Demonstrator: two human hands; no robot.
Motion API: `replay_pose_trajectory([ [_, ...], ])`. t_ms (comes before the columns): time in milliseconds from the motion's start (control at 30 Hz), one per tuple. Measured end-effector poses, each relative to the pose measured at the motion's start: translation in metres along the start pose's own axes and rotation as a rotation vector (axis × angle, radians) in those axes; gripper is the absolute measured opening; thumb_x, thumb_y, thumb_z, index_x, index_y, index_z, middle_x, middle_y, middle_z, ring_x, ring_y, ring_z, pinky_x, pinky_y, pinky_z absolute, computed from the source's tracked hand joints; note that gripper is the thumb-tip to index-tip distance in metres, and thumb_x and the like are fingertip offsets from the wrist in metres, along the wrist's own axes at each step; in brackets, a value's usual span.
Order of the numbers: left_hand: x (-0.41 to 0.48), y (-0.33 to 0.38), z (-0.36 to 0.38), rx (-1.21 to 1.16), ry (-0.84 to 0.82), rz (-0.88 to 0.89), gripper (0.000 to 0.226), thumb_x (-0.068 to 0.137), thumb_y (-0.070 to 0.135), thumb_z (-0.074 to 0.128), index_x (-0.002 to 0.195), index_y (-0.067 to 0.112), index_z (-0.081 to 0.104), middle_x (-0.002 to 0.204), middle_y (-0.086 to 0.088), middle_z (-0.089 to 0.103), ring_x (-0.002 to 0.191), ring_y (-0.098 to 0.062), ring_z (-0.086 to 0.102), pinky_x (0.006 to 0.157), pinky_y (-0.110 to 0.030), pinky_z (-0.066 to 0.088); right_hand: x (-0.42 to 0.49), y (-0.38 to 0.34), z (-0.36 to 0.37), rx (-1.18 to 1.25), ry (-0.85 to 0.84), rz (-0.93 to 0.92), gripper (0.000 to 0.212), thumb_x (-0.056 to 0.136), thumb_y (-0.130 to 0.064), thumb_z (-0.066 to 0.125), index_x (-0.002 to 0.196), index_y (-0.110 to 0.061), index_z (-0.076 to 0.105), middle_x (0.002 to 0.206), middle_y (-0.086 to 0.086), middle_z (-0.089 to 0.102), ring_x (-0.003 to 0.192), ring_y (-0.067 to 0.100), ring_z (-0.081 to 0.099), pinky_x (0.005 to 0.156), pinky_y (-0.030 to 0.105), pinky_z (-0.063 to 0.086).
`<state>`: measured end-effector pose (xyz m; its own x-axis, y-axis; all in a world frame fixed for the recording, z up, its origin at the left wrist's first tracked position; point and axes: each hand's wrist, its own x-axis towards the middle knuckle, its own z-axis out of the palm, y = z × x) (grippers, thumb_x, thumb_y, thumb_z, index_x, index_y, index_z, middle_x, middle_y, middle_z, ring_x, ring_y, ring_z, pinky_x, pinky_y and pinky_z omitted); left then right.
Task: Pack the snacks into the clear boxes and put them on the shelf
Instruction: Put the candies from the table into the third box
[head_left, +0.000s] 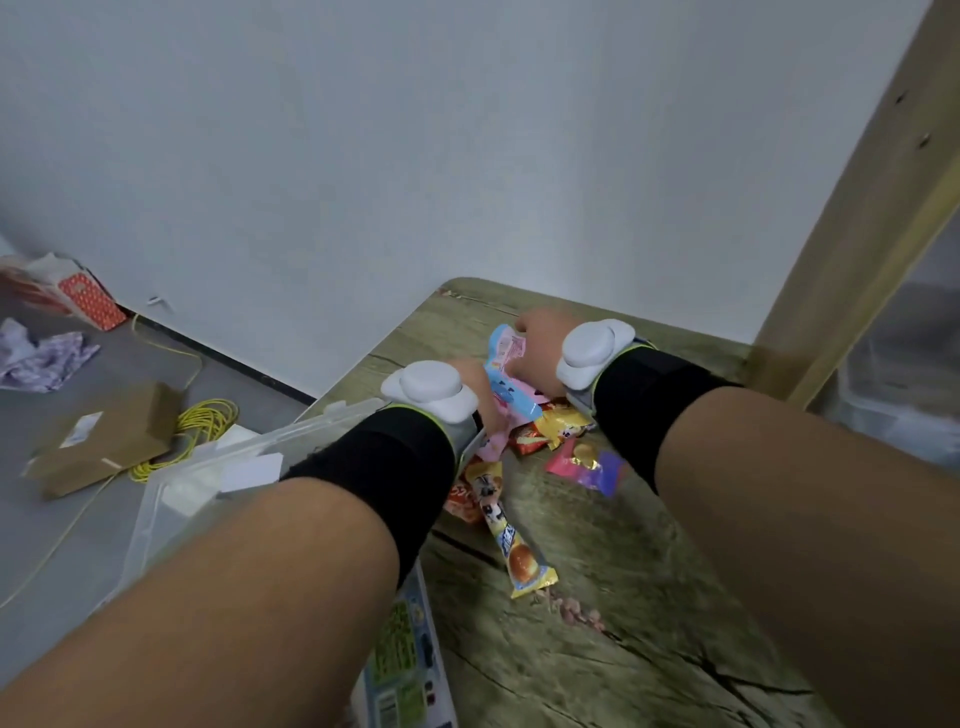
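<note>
**Both hands in the snack pile**

The snacks (550, 426) lie in a heap on the table (623, 545). The right hand (537, 353) has its fingers curled on a pink and blue packet (506, 358) at the far end of the heap. The left hand (475, 387) is just beside it, but a white wrist gadget (428, 389) hides its fingers, so I cannot tell if it holds anything. The clear box (218, 467) sits to the left, under the left arm. I think the packet must go left next, and the left hand is nearer the box. The packet's long side points away from the person.
</note>
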<state>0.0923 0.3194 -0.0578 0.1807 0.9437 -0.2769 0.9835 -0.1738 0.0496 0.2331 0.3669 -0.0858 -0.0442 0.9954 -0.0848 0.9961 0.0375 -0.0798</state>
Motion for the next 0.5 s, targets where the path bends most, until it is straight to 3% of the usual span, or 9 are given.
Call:
replay_pose_trajectory([
  [67,-0.004,0.003,-0.008,-0.067,0.019,0.016,0.033,0.095,0.03,0.058,0.07,0.013,0.045,0.07,-0.001,0.046,0.067,-0.017,0.051,0.053,-0.024,0.036,-0.003,0.003,-0.004,0.062,0.05,0.05,0.026,0.082,-0.013,0.051,0.062,-0.024,0.037,0.053,-0.008,0.032,0.043,0.012,0.024,0.04,0.017,0.014],
  [133,-0.017,0.002,-0.02,-0.129,0.033,0.062,0.014,0.096,0.023,0.056,0.089,0.012,0.057,0.078,-0.004,0.058,0.079,-0.013,0.06,0.064,-0.023,0.044,-0.006,0.012,-0.006,0.116,0.137,0.074,0.022,0.085,-0.018,0.052,0.064,-0.021,0.045,0.055,-0.009,0.04,0.044,0.011,0.035,0.041,0.018,0.018],
  [200,-0.031,-0.007,-0.031,-0.282,0.086,0.084,0.011,0.096,0.016,0.054,0.094,0.007,0.061,0.068,0.0,0.064,0.068,-0.006,0.061,0.06,-0.018,0.042,-0.017,0.019,-0.018,0.202,0.195,0.106,0.012,0.087,-0.025,0.055,0.079,-0.017,0.057,0.069,-0.006,0.054,0.051,0.003,0.041,0.044,0.02,0.025],
  [267,-0.048,-0.017,-0.041,-0.41,0.2,0.06,0.018,0.092,0.018,0.059,0.1,0.004,0.066,0.083,-0.012,0.068,0.082,-0.022,0.066,0.06,-0.026,0.041,-0.033,0.018,-0.029,0.254,0.219,0.116,0.014,0.088,-0.026,0.056,0.091,-0.014,0.061,0.083,-0.004,0.06,0.06,0.002,0.046,0.05,0.019,0.032],
  [333,-0.068,-0.026,-0.05,-0.442,0.296,0.062,0.021,0.089,0.025,0.063,0.093,0.004,0.066,0.086,-0.017,0.064,0.087,-0.031,0.065,0.05,-0.025,0.035,-0.053,0.015,-0.042,0.31,0.274,0.148,0.017,0.089,-0.027,0.055,0.094,-0.012,0.062,0.085,-0.003,0.06,0.067,0.01,0.051,0.053,0.021,0.033],
  [400,-0.088,-0.039,-0.055,-0.553,0.348,0.071,0.025,0.088,0.027,0.066,0.068,0.014,0.058,0.064,-0.01,0.054,0.071,-0.03,0.063,0.046,-0.022,0.039,-0.077,0.005,-0.058,0.372,0.321,0.191,0.02,0.091,-0.027,0.053,0.089,-0.01,0.061,0.079,0.0,0.058,0.065,0.02,0.052,0.05,0.027,0.027],
  [500,-0.117,-0.064,-0.055,-0.785,0.335,0.032,0.036,0.086,0.026,0.071,0.06,0.013,0.049,0.065,-0.01,0.052,0.075,-0.039,0.068,0.071,-0.044,0.06,-0.12,-0.019,-0.081,0.466,0.355,0.244,0.026,0.091,-0.033,0.052,0.084,-0.01,0.062,0.072,0.005,0.062,0.062,0.025,0.058,0.052,0.03,0.042],
])
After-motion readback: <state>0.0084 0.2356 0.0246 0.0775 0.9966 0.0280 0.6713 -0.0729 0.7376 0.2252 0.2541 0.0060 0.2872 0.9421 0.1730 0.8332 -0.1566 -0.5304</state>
